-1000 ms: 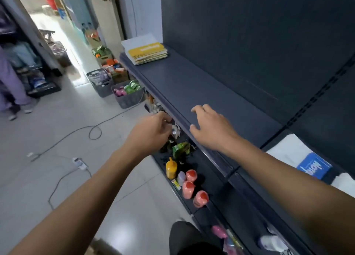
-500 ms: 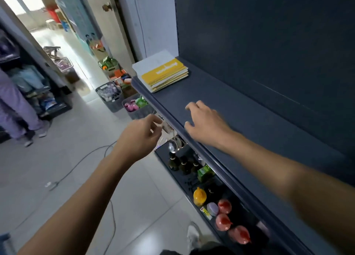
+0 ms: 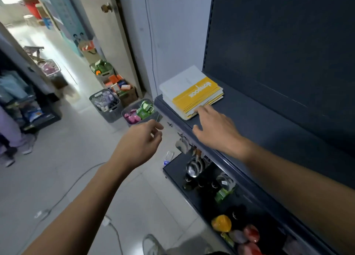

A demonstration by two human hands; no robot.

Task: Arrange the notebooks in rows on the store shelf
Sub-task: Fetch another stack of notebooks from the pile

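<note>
Item: stack of notebooks [image 3: 192, 93], yellow-and-white cover uppermost, lying flat in one pile at the far left end of the dark shelf [image 3: 259, 124], against the back panel.

Right hand [image 3: 215, 128]: palm down over the shelf, fingertips at the near edge of the stack; whether they touch it or stop just short is hard to tell. Loosely spread, holding nothing.

Left hand [image 3: 140, 145]: off the shelf front, above the floor, fingers loosely curled, empty.

Shelf surface to the right of the stack: bare as far as the view reaches.

Progress: judged barely begun. No row is laid out; all visible notebooks remain piled. Remaining: take notebooks from the pile and set them out along the shelf.
</note>
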